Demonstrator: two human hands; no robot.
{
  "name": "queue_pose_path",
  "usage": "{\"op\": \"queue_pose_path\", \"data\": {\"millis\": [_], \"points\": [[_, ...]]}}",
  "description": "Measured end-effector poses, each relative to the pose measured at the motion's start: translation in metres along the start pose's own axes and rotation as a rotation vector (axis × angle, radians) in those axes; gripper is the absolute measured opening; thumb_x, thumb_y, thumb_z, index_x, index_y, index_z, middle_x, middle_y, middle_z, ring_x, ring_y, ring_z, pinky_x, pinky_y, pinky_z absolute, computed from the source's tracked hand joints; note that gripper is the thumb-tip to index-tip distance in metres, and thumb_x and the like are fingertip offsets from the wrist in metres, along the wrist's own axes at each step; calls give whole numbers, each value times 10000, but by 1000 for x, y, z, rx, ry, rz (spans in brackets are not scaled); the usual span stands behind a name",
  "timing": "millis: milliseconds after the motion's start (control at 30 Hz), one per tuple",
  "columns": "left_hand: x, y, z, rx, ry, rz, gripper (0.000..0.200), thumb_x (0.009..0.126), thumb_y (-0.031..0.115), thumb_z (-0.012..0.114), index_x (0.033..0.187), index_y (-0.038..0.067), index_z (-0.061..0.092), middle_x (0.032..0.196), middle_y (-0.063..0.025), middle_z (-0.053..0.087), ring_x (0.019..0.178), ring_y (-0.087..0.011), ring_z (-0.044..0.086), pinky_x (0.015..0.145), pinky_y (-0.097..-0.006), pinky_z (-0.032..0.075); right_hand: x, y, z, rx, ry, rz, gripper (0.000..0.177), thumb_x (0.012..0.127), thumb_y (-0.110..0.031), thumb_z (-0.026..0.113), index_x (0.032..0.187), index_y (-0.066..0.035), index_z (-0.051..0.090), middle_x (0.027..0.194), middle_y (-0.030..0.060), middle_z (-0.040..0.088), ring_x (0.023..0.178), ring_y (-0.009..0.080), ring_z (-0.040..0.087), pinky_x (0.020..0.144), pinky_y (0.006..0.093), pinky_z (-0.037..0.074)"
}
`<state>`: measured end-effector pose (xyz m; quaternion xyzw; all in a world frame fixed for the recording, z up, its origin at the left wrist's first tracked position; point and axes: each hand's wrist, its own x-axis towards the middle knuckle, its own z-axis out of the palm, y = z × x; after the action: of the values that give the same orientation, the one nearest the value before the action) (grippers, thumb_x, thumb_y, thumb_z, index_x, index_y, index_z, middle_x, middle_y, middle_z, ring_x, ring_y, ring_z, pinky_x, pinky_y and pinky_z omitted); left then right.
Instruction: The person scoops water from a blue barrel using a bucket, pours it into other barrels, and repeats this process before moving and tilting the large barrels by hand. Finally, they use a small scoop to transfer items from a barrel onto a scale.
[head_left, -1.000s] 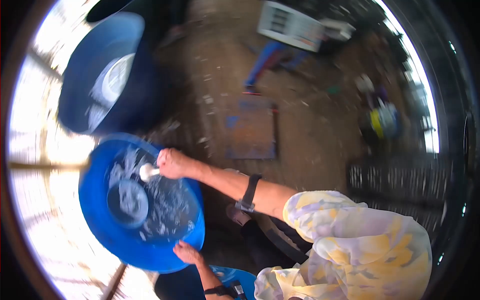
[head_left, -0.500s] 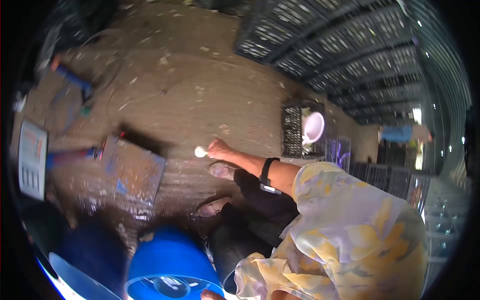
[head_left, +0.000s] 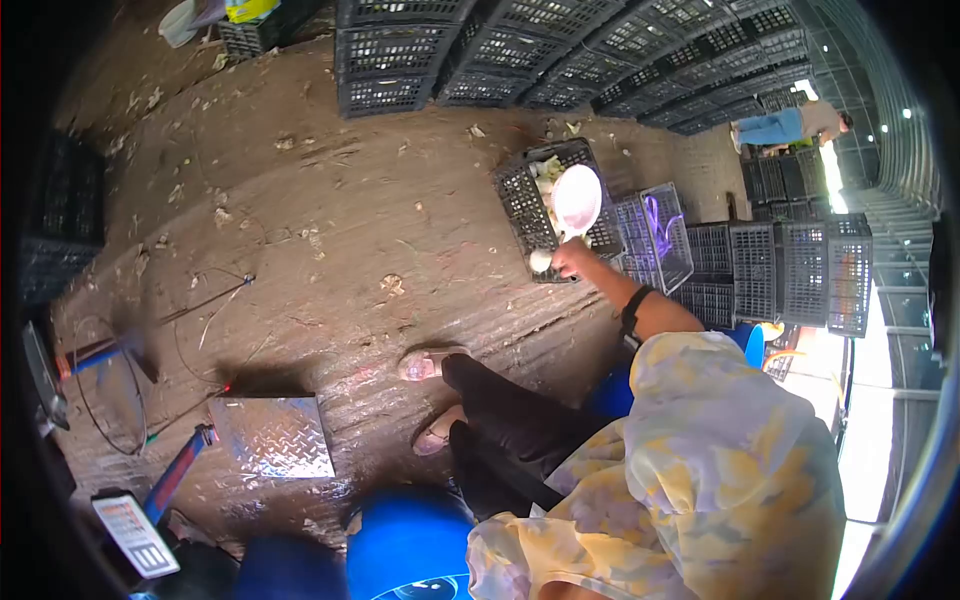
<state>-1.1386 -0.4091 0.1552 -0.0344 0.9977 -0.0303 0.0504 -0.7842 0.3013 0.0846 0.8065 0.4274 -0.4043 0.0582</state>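
My right hand, with a dark band on the wrist, reaches out over the near edge of a black plastic crate. Its fingers are closed on a small round white object, perhaps a vegetable; its exact kind does not show. Inside the crate lie pale and greenish pieces, and a white-pink basin rests on them just beyond my hand. Of my left arm only a bit of skin shows at the bottom edge; my left hand is out of view.
A grey crate with a purple ribbon adjoins the black one. Stacked crates line the back. A platform scale and its display stand left, a blue tub below. A person is at far right.
The view has swung round. My right hand, still holding the round white object, has gone from above the floor to the crate. My left fingertips, earlier by the blue tub's rim, have left view.
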Motion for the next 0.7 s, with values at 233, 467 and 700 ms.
{"op": "queue_pose_path", "data": {"millis": [233,467,700], "points": [[31,19,-26,36,4,73,376,875,298,484,718,-22,605,670,-168,583,547,-297,549,524,-405,451,43,-73,-125,2,168,-30,324,684,-254,732,894,-35,618,850,108,624,793,189,606,688,380,526],[7,-153,-55,238,-121,-17,455,903,336,475,663,-28,604,595,-153,582,488,-281,544,469,-382,446,131,-166,-156,-739,87,-553,327,703,-305,663,889,-53,569,833,64,603,682,227,597,501,396,517],[-21,-390,-207,495,-321,-356,410,932,319,440,748,-20,579,615,-104,547,536,-192,500,503,-324,420,-225,-456,-4,-1534,-341,-1222,262,593,-116,679,825,-8,625,726,56,589,711,186,592,678,315,479]]}}
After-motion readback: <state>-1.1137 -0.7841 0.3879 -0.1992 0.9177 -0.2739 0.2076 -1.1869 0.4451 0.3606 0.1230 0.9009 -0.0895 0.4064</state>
